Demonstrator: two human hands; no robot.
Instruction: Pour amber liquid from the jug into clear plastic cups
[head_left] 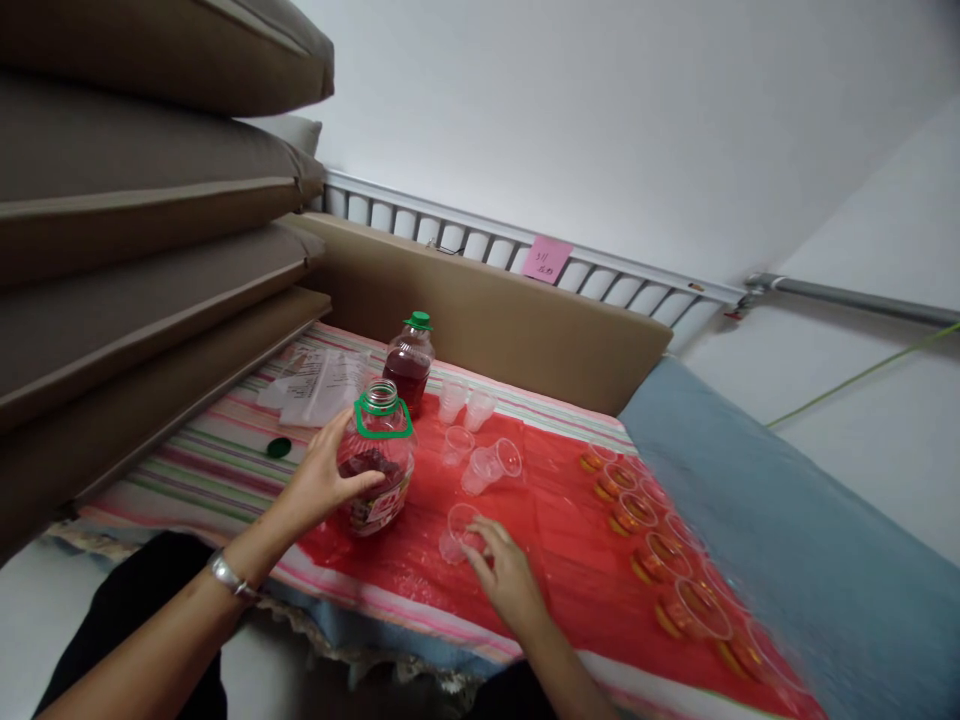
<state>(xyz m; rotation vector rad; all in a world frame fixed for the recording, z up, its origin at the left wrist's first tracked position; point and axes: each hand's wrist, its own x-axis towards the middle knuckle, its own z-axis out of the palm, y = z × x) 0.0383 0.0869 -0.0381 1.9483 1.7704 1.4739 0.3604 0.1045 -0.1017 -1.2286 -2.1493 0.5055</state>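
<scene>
My left hand (pixel 335 468) is wrapped around the side of an uncapped clear plastic jug (pixel 390 470) with a green collar handle and dark red liquid inside. The jug stands upright on a red plastic sheet (pixel 420 600). To its right, the fingertips of my right hand (pixel 506 570) grip the rim of a clear plastic cup (pixel 454 540). Farther back lie or stand several more clear cups (pixel 484 468), one group tipped over. Left of the jug, a dark green cap (pixel 278 447) rests on the striped cloth (pixel 217 465).
A second jug (pixel 409 365), green-capped, stands behind with red liquid. Several cups with amber-coloured contents (pixel 667 555) line the right side. Clear plastic bags (pixel 330 385) lie at the back left. Stacked cushions (pixel 150 230) rise on the left; a brown board (pixel 487 305) borders the back.
</scene>
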